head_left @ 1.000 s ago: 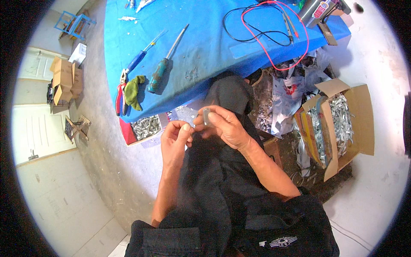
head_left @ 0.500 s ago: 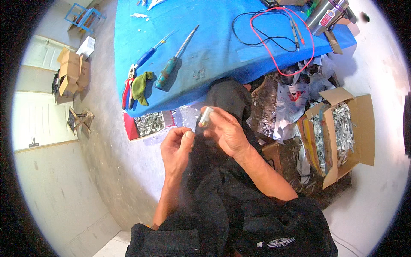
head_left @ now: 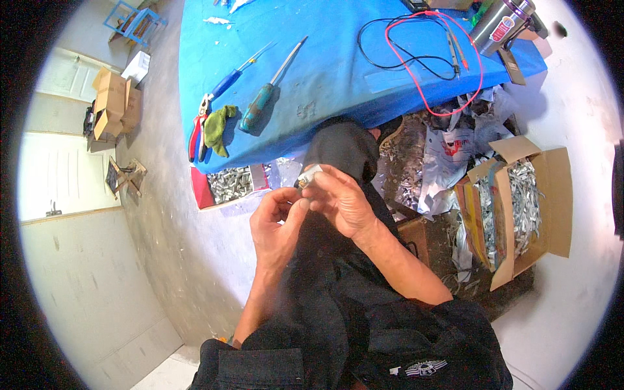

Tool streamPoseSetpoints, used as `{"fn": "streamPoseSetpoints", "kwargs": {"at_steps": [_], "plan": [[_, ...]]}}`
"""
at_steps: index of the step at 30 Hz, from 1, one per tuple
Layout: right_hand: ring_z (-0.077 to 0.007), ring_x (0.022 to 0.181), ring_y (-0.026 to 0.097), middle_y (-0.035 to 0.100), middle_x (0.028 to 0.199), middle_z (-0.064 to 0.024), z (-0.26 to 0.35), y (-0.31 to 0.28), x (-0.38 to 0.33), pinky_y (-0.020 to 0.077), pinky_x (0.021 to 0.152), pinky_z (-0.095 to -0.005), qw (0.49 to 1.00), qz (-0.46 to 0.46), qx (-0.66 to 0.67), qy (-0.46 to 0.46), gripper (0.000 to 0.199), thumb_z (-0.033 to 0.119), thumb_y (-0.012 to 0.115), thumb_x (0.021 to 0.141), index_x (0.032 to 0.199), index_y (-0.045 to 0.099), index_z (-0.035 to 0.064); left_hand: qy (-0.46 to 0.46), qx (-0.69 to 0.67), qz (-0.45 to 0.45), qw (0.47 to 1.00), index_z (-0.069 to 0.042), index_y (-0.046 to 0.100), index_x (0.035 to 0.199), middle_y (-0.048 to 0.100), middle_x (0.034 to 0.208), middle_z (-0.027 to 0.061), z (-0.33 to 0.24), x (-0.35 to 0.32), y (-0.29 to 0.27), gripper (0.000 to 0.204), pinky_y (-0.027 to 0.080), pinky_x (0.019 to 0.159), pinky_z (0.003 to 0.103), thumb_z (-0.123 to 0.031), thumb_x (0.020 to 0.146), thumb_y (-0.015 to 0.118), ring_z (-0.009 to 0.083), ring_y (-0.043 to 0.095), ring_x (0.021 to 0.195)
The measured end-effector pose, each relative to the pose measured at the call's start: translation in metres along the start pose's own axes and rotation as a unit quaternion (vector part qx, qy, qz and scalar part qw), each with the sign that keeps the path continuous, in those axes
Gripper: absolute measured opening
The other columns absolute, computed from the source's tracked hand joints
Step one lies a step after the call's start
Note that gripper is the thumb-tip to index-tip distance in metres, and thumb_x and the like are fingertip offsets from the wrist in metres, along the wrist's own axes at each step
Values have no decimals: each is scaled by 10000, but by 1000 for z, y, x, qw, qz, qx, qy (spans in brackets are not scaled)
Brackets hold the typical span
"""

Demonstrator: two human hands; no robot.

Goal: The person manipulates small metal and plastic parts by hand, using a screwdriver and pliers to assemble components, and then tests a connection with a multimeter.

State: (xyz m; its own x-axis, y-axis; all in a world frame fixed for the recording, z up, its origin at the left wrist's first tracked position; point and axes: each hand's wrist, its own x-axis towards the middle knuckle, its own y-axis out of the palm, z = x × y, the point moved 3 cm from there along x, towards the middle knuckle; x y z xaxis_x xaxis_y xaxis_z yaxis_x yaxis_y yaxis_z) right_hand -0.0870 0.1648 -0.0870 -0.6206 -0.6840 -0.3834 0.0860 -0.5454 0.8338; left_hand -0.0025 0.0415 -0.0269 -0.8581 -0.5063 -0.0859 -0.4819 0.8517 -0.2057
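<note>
Between the fingertips of my right hand (head_left: pixel 343 203) is a small white piece (head_left: pixel 310 174) with a brass-coloured end, tilted and held above my lap. My left hand (head_left: pixel 278 221) is closed in a pinch right beside it, thumb and forefinger meeting at the piece's lower end. Whether those left fingers grip the piece itself or something tiny is hidden. Beyond my hands, a blue-covered table (head_left: pixel 325 78) carries pliers (head_left: pixel 199 130) with red and blue handles, a green cloth scrap (head_left: pixel 218 130), a teal-handled screwdriver (head_left: pixel 259 107) and a blue-handled one (head_left: pixel 226 82).
Below the table edge sits a red-sided box (head_left: pixel 227 185) of small metal pieces. At right stands an open cardboard box (head_left: pixel 556 208) full of silvery strips, near plastic bags (head_left: pixel 445 162). Red and black test leads (head_left: pixel 406 62) and a steel flask (head_left: pixel 500 27) lie on the table.
My left hand has moved right and come up against the white piece. The right hand has tipped the piece and lowered it slightly. The whole view has shifted a little.
</note>
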Motion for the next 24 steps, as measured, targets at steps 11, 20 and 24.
{"fn": "streamPoseSetpoints", "kwargs": {"at_steps": [11,20,24], "plan": [[-111,911,703,710,1083,-8,-4,-8,6,580,709,-264,999,21,27,-13,303,181,612,1061,1359,621,127,1,14,9,1000,20,708,1087,717,922,16,-2,10,2,194,511,688,220,-86,945,789,53,623,765],[-137,829,685,707,1012,-63,16,-22,13,567,685,-283,999,4,37,-33,194,227,669,1030,1165,622,96,-25,81,-7,996,-1,702,1086,670,938,12,46,21,-28,146,501,686,248,-110,990,708,99,602,777],[-114,810,684,708,976,-27,56,-53,-1,559,678,-257,994,-57,-1,-97,194,272,675,1028,1140,628,121,-52,75,2,996,-21,705,1085,649,861,-6,38,18,-23,163,419,575,212,-169,1017,695,52,534,673]]}}
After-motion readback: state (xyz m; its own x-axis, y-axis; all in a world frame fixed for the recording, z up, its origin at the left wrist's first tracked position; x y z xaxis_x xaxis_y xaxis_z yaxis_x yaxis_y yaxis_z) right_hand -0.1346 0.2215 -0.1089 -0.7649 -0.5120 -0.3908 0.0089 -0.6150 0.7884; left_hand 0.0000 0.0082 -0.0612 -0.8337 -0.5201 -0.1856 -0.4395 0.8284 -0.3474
